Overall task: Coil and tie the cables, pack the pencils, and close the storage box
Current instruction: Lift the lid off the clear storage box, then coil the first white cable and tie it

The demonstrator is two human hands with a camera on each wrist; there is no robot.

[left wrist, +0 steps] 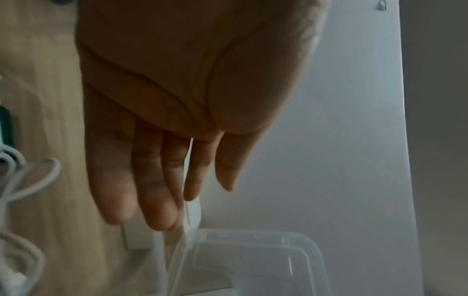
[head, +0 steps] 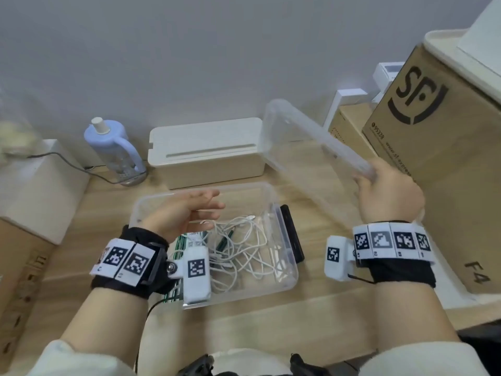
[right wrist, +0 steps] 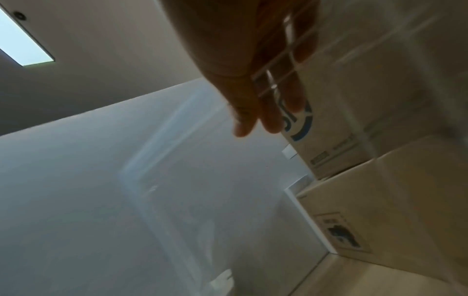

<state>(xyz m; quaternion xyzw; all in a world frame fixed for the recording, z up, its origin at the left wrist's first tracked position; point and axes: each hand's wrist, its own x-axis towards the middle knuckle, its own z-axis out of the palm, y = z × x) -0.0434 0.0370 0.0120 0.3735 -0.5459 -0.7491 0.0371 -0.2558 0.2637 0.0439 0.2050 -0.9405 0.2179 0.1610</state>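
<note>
A clear plastic storage box [head: 286, 278] stands open on the wooden table, holding loose white cables [head: 244, 245] and green pencils [head: 180, 244]. My right hand [head: 385, 191] grips the near end of the clear lid [head: 311, 137], holding it tilted in the air to the right of and above the box. In the right wrist view the lid [right wrist: 177, 180] is a faint blurred sheet beyond the fingers [right wrist: 273, 112]. My left hand [head: 187, 210] hovers over the box's left half with fingers straight and nothing in it. The left wrist view shows those fingers [left wrist: 157, 180] above the box rim [left wrist: 266, 236] and cables [left wrist: 38, 176].
A cream cable-management box [head: 206, 150] sits behind the storage box, with a lilac bottle [head: 116, 147] to its left. A large cardboard carton [head: 447, 147] stands close on the right. A black flat object [head: 291, 232] lies against the storage box's right side. Another cardboard box [head: 24, 256] is at the left.
</note>
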